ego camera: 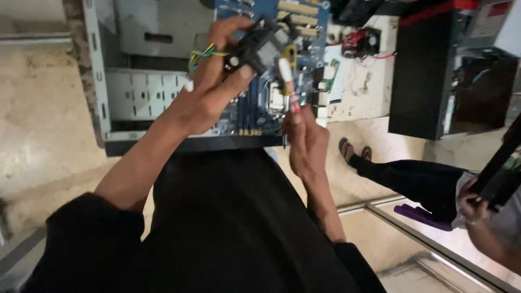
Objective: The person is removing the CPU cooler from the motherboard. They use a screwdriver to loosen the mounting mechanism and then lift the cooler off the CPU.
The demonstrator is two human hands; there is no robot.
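Fingers [239,73] of the left hand [209,95] clamp a black cooler fan [260,49], steadying it; right hand [304,138] grips a screwdriver [287,84] upright against it.

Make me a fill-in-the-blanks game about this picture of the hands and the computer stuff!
1. The left hand holds a small black cooling ____ with coloured wires.
2. The right hand holds a ____ with a white and red handle.
3. Under both hands lies a circuit board coloured ____.
4. The board sits inside an open grey computer ____.

Missing words: fan; screwdriver; blue; case
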